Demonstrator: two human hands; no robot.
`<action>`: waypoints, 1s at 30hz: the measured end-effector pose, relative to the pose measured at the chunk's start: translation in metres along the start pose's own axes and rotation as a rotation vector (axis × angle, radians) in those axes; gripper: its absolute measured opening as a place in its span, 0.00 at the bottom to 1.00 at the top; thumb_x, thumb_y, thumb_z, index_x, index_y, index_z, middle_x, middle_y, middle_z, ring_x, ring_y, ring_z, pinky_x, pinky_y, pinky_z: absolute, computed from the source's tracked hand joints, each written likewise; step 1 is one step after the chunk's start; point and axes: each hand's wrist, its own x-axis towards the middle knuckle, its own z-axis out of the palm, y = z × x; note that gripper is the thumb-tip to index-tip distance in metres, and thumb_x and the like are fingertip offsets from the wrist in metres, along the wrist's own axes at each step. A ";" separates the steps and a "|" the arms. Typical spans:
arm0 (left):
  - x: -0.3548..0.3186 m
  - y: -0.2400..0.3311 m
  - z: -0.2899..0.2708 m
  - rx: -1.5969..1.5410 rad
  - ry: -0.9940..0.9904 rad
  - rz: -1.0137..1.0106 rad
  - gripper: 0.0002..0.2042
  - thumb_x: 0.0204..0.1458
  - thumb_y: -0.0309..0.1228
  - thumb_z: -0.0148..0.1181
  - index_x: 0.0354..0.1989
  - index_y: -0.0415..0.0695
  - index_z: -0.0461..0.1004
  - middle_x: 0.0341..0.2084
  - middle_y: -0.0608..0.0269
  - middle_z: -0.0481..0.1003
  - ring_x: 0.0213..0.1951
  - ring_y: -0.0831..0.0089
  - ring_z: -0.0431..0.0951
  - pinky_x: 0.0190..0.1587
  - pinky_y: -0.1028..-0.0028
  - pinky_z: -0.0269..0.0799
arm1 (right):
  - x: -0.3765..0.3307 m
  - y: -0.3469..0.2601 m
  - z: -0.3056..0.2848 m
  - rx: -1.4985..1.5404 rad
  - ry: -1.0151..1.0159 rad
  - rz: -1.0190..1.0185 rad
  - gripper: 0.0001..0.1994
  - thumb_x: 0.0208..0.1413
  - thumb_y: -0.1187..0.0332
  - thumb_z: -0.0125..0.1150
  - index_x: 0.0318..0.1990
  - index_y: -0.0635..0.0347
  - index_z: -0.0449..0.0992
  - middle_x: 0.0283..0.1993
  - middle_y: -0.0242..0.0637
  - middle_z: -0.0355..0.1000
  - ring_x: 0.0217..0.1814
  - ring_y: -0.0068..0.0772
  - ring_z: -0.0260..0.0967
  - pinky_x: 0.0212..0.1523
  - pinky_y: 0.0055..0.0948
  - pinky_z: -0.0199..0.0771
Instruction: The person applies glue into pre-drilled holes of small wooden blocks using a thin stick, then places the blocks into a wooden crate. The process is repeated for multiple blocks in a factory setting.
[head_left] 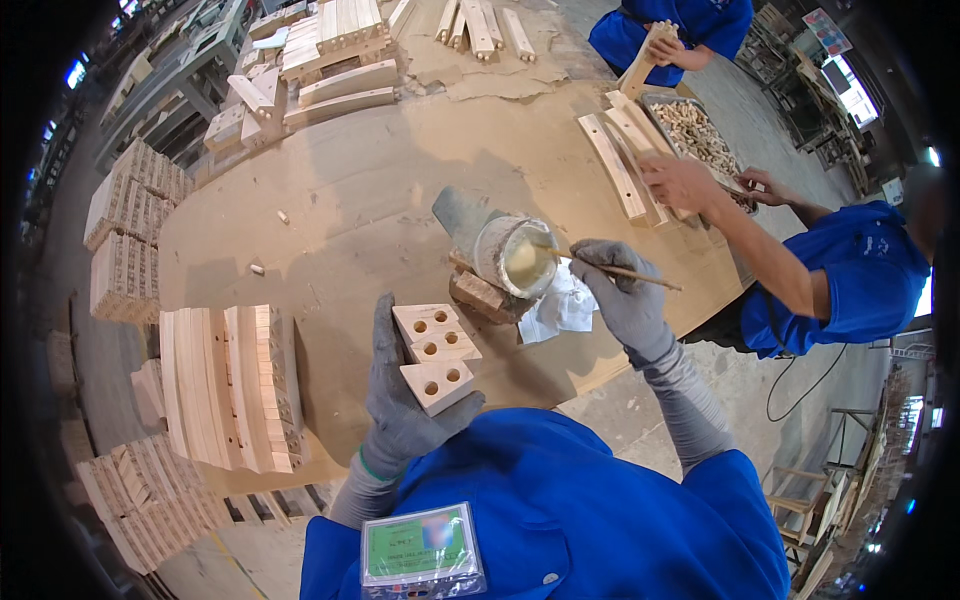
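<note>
My left hand (405, 385), in a grey glove, is closed round three pale wooden pieces (435, 348). Their end faces point up, each with two round holes. In front of my body, my gloved right hand (628, 300) pinches a thin wooden stick (640, 275). The stick's far end reaches into a tilted round container (500, 245) holding a pale yellowish substance, perhaps glue. A brown block (487, 298) lies under the container's near side. Crumpled white paper (560, 308) lies between the container and my right hand.
Curved wooden parts (225, 385) are stacked at the table's left edge. More wood stands on the far table. At right, a co-worker's hands (690, 185) are near wooden bars (612, 165) and a tray of dowels (690, 130). Another person holds wood behind.
</note>
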 end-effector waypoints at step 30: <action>0.005 -0.011 0.020 0.092 -0.032 0.005 0.53 0.29 0.32 0.74 0.64 0.27 0.44 0.49 0.44 0.66 0.48 0.56 0.73 0.48 0.64 0.72 | 0.031 -0.099 -0.021 0.571 -0.132 0.232 0.06 0.57 0.71 0.56 0.35 0.65 0.68 0.31 0.43 0.74 0.29 0.31 0.75 0.29 0.26 0.79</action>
